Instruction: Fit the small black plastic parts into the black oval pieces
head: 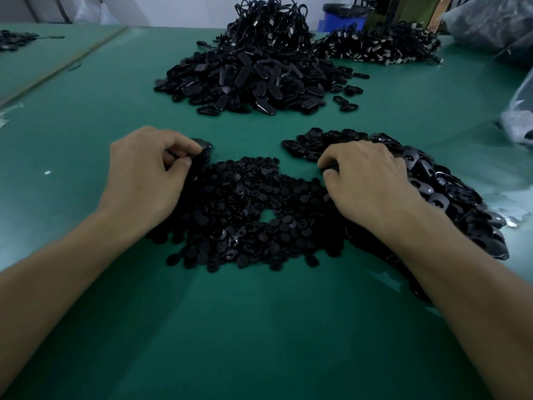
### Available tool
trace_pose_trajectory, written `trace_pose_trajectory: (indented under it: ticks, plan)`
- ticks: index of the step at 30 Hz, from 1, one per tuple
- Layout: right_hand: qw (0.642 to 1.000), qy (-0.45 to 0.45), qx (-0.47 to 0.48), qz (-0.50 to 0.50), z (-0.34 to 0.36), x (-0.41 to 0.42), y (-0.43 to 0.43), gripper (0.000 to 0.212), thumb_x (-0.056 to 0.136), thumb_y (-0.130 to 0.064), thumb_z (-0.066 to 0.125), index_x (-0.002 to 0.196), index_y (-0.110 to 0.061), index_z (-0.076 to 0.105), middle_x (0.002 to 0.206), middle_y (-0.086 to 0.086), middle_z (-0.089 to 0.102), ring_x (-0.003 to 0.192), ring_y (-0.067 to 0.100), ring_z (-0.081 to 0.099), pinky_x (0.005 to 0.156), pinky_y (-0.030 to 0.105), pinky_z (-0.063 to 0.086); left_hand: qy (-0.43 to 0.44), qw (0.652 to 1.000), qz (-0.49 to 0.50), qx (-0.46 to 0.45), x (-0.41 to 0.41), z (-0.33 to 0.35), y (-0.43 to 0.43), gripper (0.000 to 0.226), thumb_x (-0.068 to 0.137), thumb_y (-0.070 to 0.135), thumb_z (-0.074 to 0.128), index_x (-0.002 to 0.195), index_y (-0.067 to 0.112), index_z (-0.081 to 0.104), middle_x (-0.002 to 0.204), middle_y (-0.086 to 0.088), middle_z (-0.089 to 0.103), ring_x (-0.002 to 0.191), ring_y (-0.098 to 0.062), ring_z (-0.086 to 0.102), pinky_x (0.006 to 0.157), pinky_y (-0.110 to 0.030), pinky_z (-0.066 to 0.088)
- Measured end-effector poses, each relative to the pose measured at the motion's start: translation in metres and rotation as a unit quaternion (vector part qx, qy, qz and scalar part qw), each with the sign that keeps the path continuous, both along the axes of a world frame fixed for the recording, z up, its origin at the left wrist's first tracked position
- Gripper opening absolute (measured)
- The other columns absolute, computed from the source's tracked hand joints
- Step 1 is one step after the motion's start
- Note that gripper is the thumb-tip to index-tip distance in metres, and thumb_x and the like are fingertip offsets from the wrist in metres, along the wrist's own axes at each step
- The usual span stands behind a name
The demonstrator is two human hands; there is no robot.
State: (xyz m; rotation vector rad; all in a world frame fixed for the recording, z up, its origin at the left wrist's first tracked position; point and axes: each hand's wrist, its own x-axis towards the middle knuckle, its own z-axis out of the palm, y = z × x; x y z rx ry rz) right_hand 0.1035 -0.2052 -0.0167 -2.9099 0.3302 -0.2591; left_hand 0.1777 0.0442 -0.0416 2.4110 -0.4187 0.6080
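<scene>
Green tabletop (86, 111) carries everything: at the left, the left hand (147, 174) curls its fingers (184, 145) round a black piece (205, 146), apparently an oval one though it is too dark to be sure, at the edge of the heap of small black parts (248, 215) spread between both wrists. Further right, the right hand (372, 180) rests on the pile of black oval pieces (432, 192), fingers bent down into it, and whether they grip anything I cannot tell. Behind stand a taller far heap (248, 79) and, right of it, a cable bundle (380, 44).
</scene>
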Motion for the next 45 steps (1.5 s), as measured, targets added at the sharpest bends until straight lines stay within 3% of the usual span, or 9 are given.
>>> trace_pose_trajectory:
  ticks: [7, 11, 15, 20, 25, 32, 39, 42, 45]
  plan:
    - [0.993, -0.091, 0.060, 0.036, 0.001, 0.003, -0.001, 0.027, 0.095, -0.005, 0.059, 0.113, -0.020, 0.071, 0.116, 0.010, 0.064, 0.107, 0.028, 0.061, 0.100, 0.048, 0.049, 0.001, 1.000, 0.011, 0.010, 0.003, -0.001, 0.003, 0.017, 0.089, 0.018, 0.073, 0.104, 0.024, 0.074, 0.097, 0.001, 0.058, 0.070, 0.001, 0.051, 0.071, 0.002, 0.031]
    - [0.978, -0.161, 0.110, 0.068, 0.002, 0.002, 0.003, 0.027, 0.095, -0.007, 0.063, 0.116, -0.021, 0.071, 0.108, 0.000, 0.070, 0.099, 0.014, 0.065, 0.094, 0.035, 0.055, -0.029, 0.999, 0.000, -0.025, -0.004, 0.002, -0.002, 0.013, 0.091, 0.021, 0.070, 0.099, 0.031, 0.072, 0.085, 0.015, 0.054, 0.071, 0.008, 0.051, 0.070, 0.000, 0.034]
    - [0.948, -0.178, 0.229, 0.132, 0.002, 0.001, 0.010, 0.019, 0.090, -0.011, 0.073, 0.103, -0.025, 0.073, 0.089, -0.017, 0.068, 0.084, -0.003, 0.065, 0.080, 0.012, 0.053, -0.040, 0.992, -0.070, -0.093, -0.019, 0.009, -0.017, 0.013, 0.092, 0.022, 0.070, 0.094, 0.035, 0.070, 0.079, 0.027, 0.062, 0.069, 0.012, 0.059, 0.067, 0.001, 0.040]
    - [0.878, -0.143, 0.390, 0.237, 0.004, -0.001, 0.023, 0.023, 0.085, -0.005, 0.077, 0.088, -0.026, 0.072, 0.085, -0.007, 0.074, 0.084, 0.008, 0.071, 0.082, 0.027, 0.058, 0.006, 0.975, -0.176, -0.133, -0.038, 0.013, -0.038, 0.009, 0.088, 0.039, 0.068, 0.096, 0.042, 0.070, 0.078, 0.026, 0.071, 0.068, 0.009, 0.064, 0.065, -0.004, 0.044]
    - [0.853, -0.152, 0.443, 0.231, 0.002, -0.001, 0.025, 0.023, 0.085, -0.001, 0.076, 0.087, -0.024, 0.071, 0.086, -0.003, 0.075, 0.084, 0.009, 0.072, 0.083, 0.025, 0.058, 0.077, 0.948, -0.216, -0.221, -0.039, 0.009, -0.041, 0.013, 0.082, 0.028, 0.072, 0.090, 0.039, 0.073, 0.081, 0.013, 0.076, 0.073, -0.012, 0.073, 0.074, -0.026, 0.060]
    - [0.881, -0.113, 0.418, 0.191, -0.001, -0.003, 0.026, 0.007, 0.087, -0.024, 0.078, 0.090, -0.027, 0.073, 0.079, -0.002, 0.075, 0.072, 0.010, 0.070, 0.075, 0.034, 0.059, 0.123, 0.908, -0.250, -0.312, -0.039, 0.007, -0.039, 0.024, 0.080, 0.018, 0.075, 0.100, 0.031, 0.071, 0.080, 0.005, 0.077, 0.064, -0.006, 0.068, 0.066, -0.018, 0.056]
    - [0.805, -0.080, 0.550, 0.205, 0.002, -0.006, 0.033, 0.009, 0.088, -0.009, 0.075, 0.090, -0.013, 0.068, 0.077, 0.001, 0.077, 0.071, 0.013, 0.074, 0.062, 0.016, 0.052, 0.145, 0.880, -0.246, -0.380, -0.040, 0.013, -0.042, 0.029, 0.078, 0.023, 0.082, 0.105, 0.020, 0.070, 0.087, 0.003, 0.079, 0.074, -0.006, 0.071, 0.068, -0.017, 0.055]
    - [0.819, -0.067, 0.531, 0.209, 0.000, -0.006, 0.036, 0.003, 0.093, -0.010, 0.070, 0.093, -0.012, 0.072, 0.079, 0.000, 0.078, 0.073, 0.012, 0.075, 0.064, 0.016, 0.053, 0.145, 0.882, -0.247, -0.374, -0.040, 0.011, -0.042, 0.023, 0.076, 0.028, 0.078, 0.097, 0.022, 0.073, 0.082, 0.009, 0.077, 0.073, -0.002, 0.070, 0.070, -0.014, 0.054]
    - [0.889, -0.108, 0.393, 0.209, -0.002, -0.008, 0.036, 0.010, 0.093, -0.018, 0.069, 0.089, -0.020, 0.077, 0.073, -0.008, 0.076, 0.069, 0.004, 0.071, 0.063, 0.017, 0.052, 0.126, 0.893, -0.242, -0.359, -0.038, 0.009, -0.041, 0.018, 0.081, 0.018, 0.080, 0.094, 0.027, 0.074, 0.081, 0.008, 0.077, 0.074, -0.003, 0.072, 0.073, -0.016, 0.056]
